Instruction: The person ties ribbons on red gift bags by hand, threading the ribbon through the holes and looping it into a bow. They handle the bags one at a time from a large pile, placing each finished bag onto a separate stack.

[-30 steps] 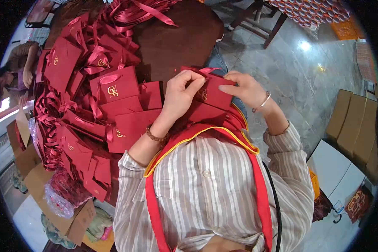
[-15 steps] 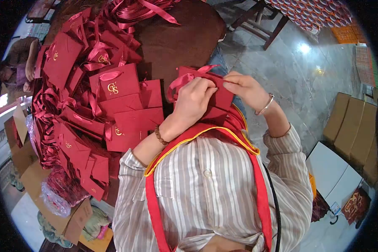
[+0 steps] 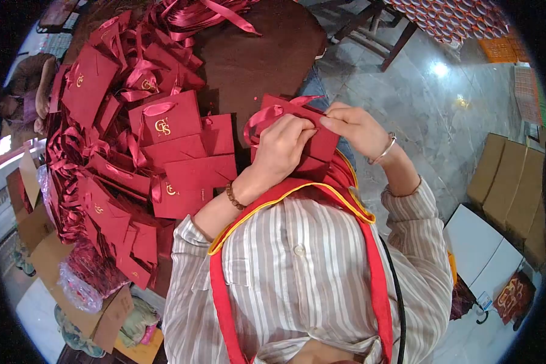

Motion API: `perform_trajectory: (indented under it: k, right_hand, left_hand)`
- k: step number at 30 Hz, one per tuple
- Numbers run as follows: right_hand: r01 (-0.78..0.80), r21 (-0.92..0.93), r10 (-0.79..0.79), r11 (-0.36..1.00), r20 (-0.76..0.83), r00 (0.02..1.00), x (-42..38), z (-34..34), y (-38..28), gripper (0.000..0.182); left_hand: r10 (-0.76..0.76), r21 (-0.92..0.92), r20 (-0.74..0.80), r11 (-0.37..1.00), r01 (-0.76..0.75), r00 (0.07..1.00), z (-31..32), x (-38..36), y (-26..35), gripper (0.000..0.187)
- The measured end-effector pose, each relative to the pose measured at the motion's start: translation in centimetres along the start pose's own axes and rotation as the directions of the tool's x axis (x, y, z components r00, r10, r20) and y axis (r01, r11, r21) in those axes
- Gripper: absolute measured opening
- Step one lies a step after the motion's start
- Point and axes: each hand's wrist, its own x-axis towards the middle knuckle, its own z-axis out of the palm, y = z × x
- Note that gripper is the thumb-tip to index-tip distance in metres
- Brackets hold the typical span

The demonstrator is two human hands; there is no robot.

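A small red bag [image 3: 323, 145] with a ribbon handle [image 3: 267, 115] lies in front of my chest, above the red apron. My left hand [image 3: 283, 145] is closed over its left part, with thumb and fingers pinched together near the ribbon's end. At the bag's upper right edge my right hand [image 3: 357, 128] grips with thumb and bent fingers. What sits between the left fingertips is too small to tell. Beside my left forearm lie more red bags [image 3: 200, 176] with gold letters.
A large pile of red bags [image 3: 91, 85] and loose ribbons [image 3: 194, 15] covers the left of the brown table [image 3: 255, 60]. Cardboard [image 3: 506, 182] and a white box [image 3: 482, 252] stand at the right. A wooden stool [image 3: 376, 33] is on the floor beyond.
Both hands stay almost in place on the bag. The bag's upper left corner and the ribbon have shifted slightly.
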Motion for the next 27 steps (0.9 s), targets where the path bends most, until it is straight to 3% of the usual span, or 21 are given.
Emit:
perform_trajectory:
  k: [6, 8, 14, 18, 20, 27]
  right_hand:
    - [0.020, 0.002, -0.020, 1.000, -0.003, 1.000, 0.1, 0.1, 0.2, 0.026]
    - [0.099, -0.030, -0.100, 0.995, -0.014, 0.995, -0.1, 0.2, 0.4, 0.024]
    - [0.085, -0.049, -0.090, 0.995, -0.111, 0.990, 0.0, 1.3, 0.2, 0.021]
    - [0.114, -0.047, -0.118, 0.992, -0.103, 0.988, 0.0, 1.2, 0.2, 0.021]
    - [0.134, -0.147, -0.146, 0.980, -0.072, 0.987, -0.1, 0.9, 0.2, 0.021]
    - [0.104, -0.046, -0.109, 0.993, -0.107, 0.988, -0.4, 1.3, 0.3, 0.020]
  left_hand:
    - [-0.129, 0.013, 0.042, 0.992, 0.129, 0.991, -0.4, 0.4, 0.7, 0.008]
    - [-0.126, 0.009, 0.037, 0.992, 0.126, 0.991, -0.4, 0.5, 0.6, 0.008]
    - [-0.086, 0.075, 0.034, 0.994, 0.083, 0.996, -0.6, 0.5, 0.3, 0.007]
    - [-0.045, 0.191, 0.082, 0.981, 0.028, 0.996, -0.5, 0.4, 0.2, 0.008]
    - [-0.038, 0.169, 0.073, 0.985, 0.025, 0.997, -0.5, 0.4, 0.2, 0.008]
    - [-0.027, 0.121, 0.034, 0.992, 0.023, 0.999, -0.3, 0.5, 0.1, 0.007]
